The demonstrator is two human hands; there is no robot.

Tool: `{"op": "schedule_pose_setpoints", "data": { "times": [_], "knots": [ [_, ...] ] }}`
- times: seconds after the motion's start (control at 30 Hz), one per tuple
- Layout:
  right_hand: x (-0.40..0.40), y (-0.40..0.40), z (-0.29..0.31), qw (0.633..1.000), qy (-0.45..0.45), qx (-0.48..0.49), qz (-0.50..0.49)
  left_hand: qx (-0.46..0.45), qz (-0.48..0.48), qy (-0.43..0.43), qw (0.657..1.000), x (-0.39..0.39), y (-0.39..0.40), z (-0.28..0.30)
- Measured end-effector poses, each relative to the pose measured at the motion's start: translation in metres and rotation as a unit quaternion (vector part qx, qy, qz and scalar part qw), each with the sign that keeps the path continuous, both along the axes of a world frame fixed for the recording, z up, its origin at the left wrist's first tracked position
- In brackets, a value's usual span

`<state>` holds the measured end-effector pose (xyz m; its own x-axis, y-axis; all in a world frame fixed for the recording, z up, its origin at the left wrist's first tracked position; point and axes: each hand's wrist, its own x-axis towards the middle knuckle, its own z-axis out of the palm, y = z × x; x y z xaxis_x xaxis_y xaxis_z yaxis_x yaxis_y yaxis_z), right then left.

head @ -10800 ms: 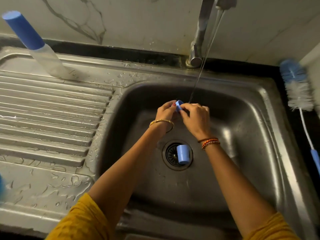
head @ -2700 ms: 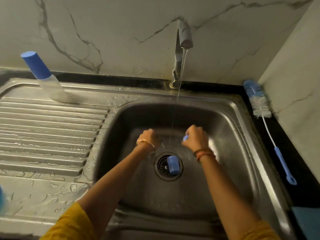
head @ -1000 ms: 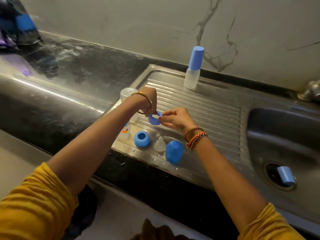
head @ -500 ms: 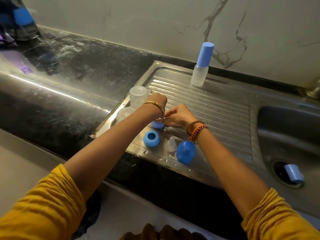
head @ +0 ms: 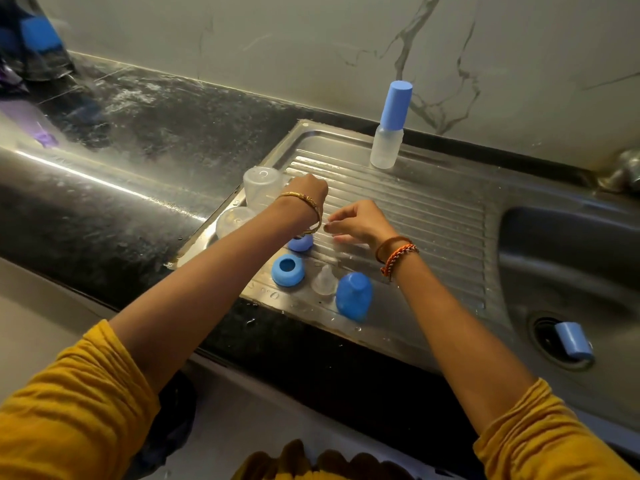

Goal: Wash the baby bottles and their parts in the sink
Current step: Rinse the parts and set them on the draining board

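On the steel drainboard (head: 426, 216) lie washed parts: a blue ring (head: 300, 242), a blue collar (head: 288, 270), a clear nipple (head: 325, 280) and a blue cap (head: 354, 296). Two clear bottle bodies (head: 262, 188) (head: 235, 221) stand upside down at the left edge. My right hand (head: 353, 224) hovers just right of the blue ring, fingers loosely curled and holding nothing. My left hand (head: 309, 192) is beside the taller clear bottle body, its fingers hidden behind the knuckles. Another blue cap (head: 573, 344) lies on the sink drain.
A small clear bottle with a tall blue cap (head: 389, 133) stands at the back of the drainboard. The sink basin (head: 568, 258) is to the right, with the tap base (head: 623, 171) behind it. Wet black countertop (head: 138, 140) stretches to the left.
I turned from the basin to the drainboard. The blue ring that my right hand carried now lies on the drainboard, and both hands have come off it.
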<state>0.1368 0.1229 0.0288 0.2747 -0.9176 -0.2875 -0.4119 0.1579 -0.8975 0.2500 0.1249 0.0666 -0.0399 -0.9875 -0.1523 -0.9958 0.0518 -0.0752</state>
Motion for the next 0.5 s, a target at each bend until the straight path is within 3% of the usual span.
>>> {"op": "schedule_pose_setpoints", "data": {
  "times": [0.2, 0.37, 0.5],
  "knots": [
    [-0.059, 0.005, 0.02, 0.994, -0.048, -0.082, -0.059, -0.068, -0.015, 0.083, 0.994, -0.052, -0.001, 0.022],
    [-0.147, 0.012, 0.02, 0.967, 0.027, -0.2, -0.158, -0.029, -0.009, 0.271, 0.962, -0.135, -0.005, 0.02],
    [-0.235, 0.012, 0.007, 0.945, 0.058, -0.21, -0.242, -0.01, -0.028, 0.335, 0.942, -0.204, -0.006, 0.001]
  ]
}}
